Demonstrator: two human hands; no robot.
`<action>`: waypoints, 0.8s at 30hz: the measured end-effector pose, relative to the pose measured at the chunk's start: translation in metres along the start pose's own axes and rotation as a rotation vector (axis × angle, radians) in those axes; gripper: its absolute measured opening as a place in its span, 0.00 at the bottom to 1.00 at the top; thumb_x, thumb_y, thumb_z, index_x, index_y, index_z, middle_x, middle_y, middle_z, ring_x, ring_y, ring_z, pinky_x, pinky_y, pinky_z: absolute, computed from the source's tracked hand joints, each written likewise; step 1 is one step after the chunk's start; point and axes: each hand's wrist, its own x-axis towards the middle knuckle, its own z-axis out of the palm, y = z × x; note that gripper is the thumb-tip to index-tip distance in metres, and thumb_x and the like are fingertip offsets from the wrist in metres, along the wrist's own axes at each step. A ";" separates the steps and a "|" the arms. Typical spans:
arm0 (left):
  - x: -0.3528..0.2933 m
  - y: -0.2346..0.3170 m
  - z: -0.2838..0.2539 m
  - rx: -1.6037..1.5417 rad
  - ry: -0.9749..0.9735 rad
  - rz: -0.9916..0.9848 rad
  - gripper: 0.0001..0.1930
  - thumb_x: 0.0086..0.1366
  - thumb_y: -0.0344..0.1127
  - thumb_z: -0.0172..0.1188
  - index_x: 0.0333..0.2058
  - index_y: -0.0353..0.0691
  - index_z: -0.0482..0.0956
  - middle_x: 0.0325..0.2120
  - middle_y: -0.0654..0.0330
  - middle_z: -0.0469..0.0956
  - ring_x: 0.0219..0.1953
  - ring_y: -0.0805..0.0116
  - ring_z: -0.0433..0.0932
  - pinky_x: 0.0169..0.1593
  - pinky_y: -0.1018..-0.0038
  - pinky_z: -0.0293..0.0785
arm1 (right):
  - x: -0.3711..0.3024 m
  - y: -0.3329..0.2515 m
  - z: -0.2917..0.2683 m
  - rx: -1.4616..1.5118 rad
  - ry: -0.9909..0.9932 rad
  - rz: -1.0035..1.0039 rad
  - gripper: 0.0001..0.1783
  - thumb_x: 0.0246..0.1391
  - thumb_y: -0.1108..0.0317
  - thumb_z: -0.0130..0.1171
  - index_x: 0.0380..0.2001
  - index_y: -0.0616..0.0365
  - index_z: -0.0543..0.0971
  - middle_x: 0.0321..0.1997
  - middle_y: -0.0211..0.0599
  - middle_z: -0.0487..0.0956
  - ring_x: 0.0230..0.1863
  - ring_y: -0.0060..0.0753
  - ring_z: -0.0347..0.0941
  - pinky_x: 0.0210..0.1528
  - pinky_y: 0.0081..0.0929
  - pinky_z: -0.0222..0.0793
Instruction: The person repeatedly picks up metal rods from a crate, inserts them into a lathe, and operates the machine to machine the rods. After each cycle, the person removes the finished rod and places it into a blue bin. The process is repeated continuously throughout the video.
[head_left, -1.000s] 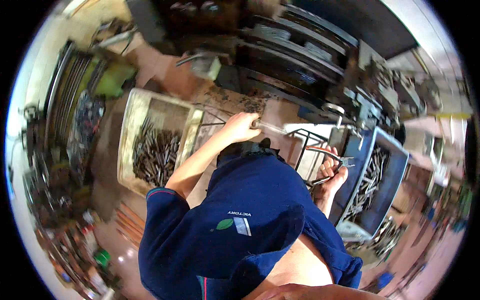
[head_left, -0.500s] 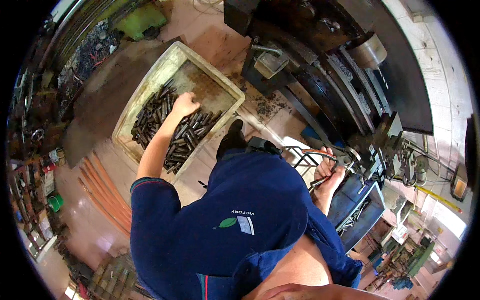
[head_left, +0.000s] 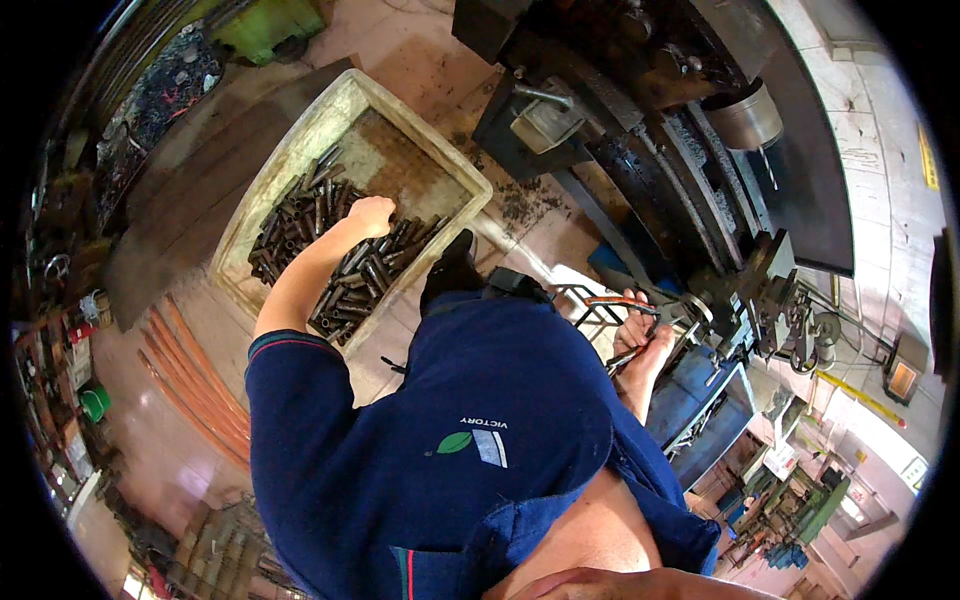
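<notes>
My left hand (head_left: 372,215) reaches into a pale, grimy plastic bin (head_left: 244,170). Its fingers are curled closed over a heap of short dark metal tubes (head_left: 368,278), and whatever they hold is hidden from above. To my right, my right hand (head_left: 645,352) is closed round pliers with orange-and-black handles (head_left: 612,300). The handles look spread apart, one above the fingers and one below. The pliers' head lies close to a round metal part of the machine (head_left: 696,312).
A dark lathe-like machine (head_left: 640,150) fills the upper right. Below my right hand sits a blue tray (head_left: 735,415) with metal pieces inside. Long copper-coloured bars (head_left: 195,385) lie on the floor at left, near a green container (head_left: 95,403). Dark shavings (head_left: 525,212) litter the floor beside the bin.
The view has shifted a little. My left hand stays over the tube heap, with its fingers curled more tightly. My right hand keeps its hold on the pliers near the machine.
</notes>
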 end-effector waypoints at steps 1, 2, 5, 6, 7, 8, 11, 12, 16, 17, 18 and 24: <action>-0.005 0.005 -0.006 0.015 -0.006 -0.015 0.13 0.48 0.35 0.58 0.34 0.37 0.76 0.35 0.51 0.76 0.40 0.55 0.75 0.42 0.64 0.72 | 0.001 -0.001 -0.003 0.019 -0.019 0.006 0.30 0.52 0.54 0.41 0.49 0.71 0.64 0.54 0.53 0.66 0.13 0.12 0.52 0.16 0.09 0.52; -0.011 0.013 -0.013 0.030 -0.011 -0.030 0.13 0.48 0.35 0.58 0.34 0.37 0.76 0.35 0.51 0.76 0.40 0.55 0.75 0.42 0.64 0.73 | 0.001 -0.003 -0.004 0.012 0.007 0.006 0.28 0.52 0.56 0.40 0.47 0.71 0.65 0.51 0.53 0.68 0.13 0.12 0.51 0.16 0.10 0.52; -0.022 0.020 -0.019 0.085 -0.024 -0.094 0.12 0.48 0.35 0.58 0.32 0.37 0.76 0.34 0.51 0.77 0.40 0.56 0.76 0.41 0.65 0.73 | -0.003 -0.006 0.006 0.017 0.052 0.024 0.23 0.51 0.62 0.37 0.44 0.70 0.68 0.45 0.51 0.72 0.14 0.14 0.51 0.16 0.12 0.51; -0.024 0.021 -0.016 0.103 -0.029 -0.118 0.12 0.48 0.36 0.58 0.32 0.37 0.76 0.34 0.51 0.77 0.40 0.56 0.76 0.41 0.65 0.73 | -0.002 -0.007 0.003 0.025 0.025 0.034 0.23 0.51 0.62 0.37 0.44 0.70 0.68 0.44 0.49 0.72 0.14 0.14 0.51 0.17 0.12 0.51; -0.023 0.012 -0.001 0.113 0.046 -0.094 0.11 0.48 0.37 0.57 0.30 0.37 0.76 0.31 0.51 0.77 0.37 0.54 0.76 0.39 0.64 0.73 | -0.002 -0.009 -0.001 0.033 -0.002 0.043 0.23 0.51 0.63 0.37 0.43 0.70 0.68 0.43 0.48 0.72 0.15 0.14 0.51 0.17 0.12 0.51; -0.025 0.011 -0.003 0.098 0.097 -0.105 0.11 0.48 0.37 0.57 0.29 0.37 0.76 0.30 0.51 0.77 0.36 0.54 0.76 0.38 0.63 0.73 | -0.002 -0.009 -0.002 0.046 -0.023 0.044 0.22 0.50 0.64 0.36 0.43 0.69 0.68 0.42 0.47 0.72 0.15 0.14 0.51 0.17 0.12 0.51; -0.044 0.015 -0.013 0.014 0.310 -0.136 0.10 0.47 0.37 0.56 0.26 0.37 0.74 0.25 0.50 0.76 0.32 0.51 0.76 0.36 0.60 0.73 | -0.002 -0.014 -0.006 -0.003 -0.056 0.028 0.22 0.48 0.67 0.36 0.44 0.68 0.67 0.36 0.42 0.73 0.15 0.14 0.51 0.17 0.12 0.50; -0.048 0.013 -0.017 -0.033 0.411 -0.196 0.09 0.47 0.37 0.56 0.24 0.37 0.74 0.26 0.50 0.76 0.32 0.51 0.76 0.36 0.60 0.72 | 0.001 -0.015 -0.013 0.009 -0.096 0.024 0.22 0.47 0.68 0.37 0.45 0.67 0.67 0.36 0.42 0.73 0.15 0.14 0.51 0.17 0.12 0.50; -0.067 0.018 -0.059 -0.193 0.781 -0.342 0.12 0.51 0.38 0.57 0.30 0.36 0.74 0.21 0.50 0.77 0.25 0.55 0.77 0.32 0.63 0.73 | 0.008 -0.024 -0.009 -0.081 -0.230 -0.004 0.21 0.49 0.64 0.43 0.44 0.65 0.68 0.46 0.51 0.73 0.14 0.13 0.50 0.17 0.12 0.49; -0.068 0.020 -0.069 -0.550 0.792 -0.316 0.10 0.52 0.37 0.57 0.29 0.35 0.73 0.19 0.52 0.76 0.22 0.60 0.77 0.28 0.67 0.73 | 0.010 -0.023 -0.006 -0.096 -0.271 -0.014 0.19 0.50 0.64 0.45 0.42 0.65 0.69 0.46 0.52 0.73 0.13 0.13 0.49 0.15 0.12 0.49; -0.070 0.025 -0.084 -0.908 0.781 -0.274 0.09 0.52 0.35 0.57 0.28 0.35 0.73 0.17 0.55 0.76 0.19 0.65 0.76 0.25 0.72 0.72 | 0.014 -0.025 -0.001 -0.121 -0.340 -0.015 0.17 0.49 0.67 0.46 0.41 0.66 0.69 0.44 0.53 0.74 0.12 0.14 0.50 0.14 0.13 0.48; -0.086 0.147 -0.174 -1.698 0.495 0.394 0.09 0.56 0.30 0.55 0.34 0.31 0.73 0.20 0.56 0.76 0.20 0.68 0.77 0.24 0.78 0.74 | 0.007 -0.031 0.049 -0.631 -0.437 0.024 0.21 0.35 0.77 0.43 0.39 0.66 0.71 0.38 0.45 0.76 0.27 0.22 0.70 0.21 0.16 0.55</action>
